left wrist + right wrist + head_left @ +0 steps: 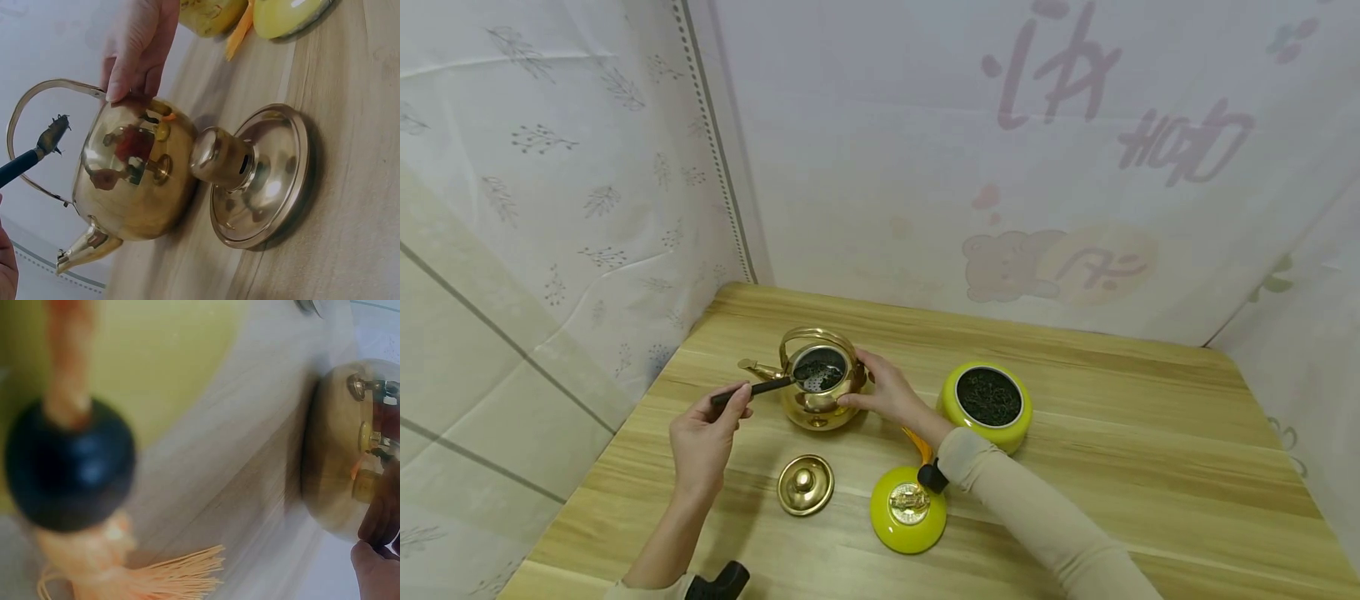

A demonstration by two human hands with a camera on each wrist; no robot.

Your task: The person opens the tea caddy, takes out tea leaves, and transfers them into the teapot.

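A golden teapot [816, 392] stands open on the wooden table [1112, 467]. My left hand [733, 406] pinches the black handle of a spoon [767, 387] whose bowl, loaded with dark tea leaves, is over the teapot's mouth. My right hand [868, 383] grips the teapot's right side, thumb low and fingers near the rim. In the left wrist view those fingers [134, 56] touch the teapot [131, 181] by its handle, and the spoon [34, 155] hangs left of it. The right wrist view shows the teapot [340, 450] with my fingertips [375, 565] on it.
The teapot's golden lid [805, 485] lies knob up in front of it. A yellow jar [988, 406] full of tea leaves stands to the right. Its yellow lid [908, 510] with a black bead [932, 476] and an orange tassel lies under my right forearm. Cloth walls enclose the table.
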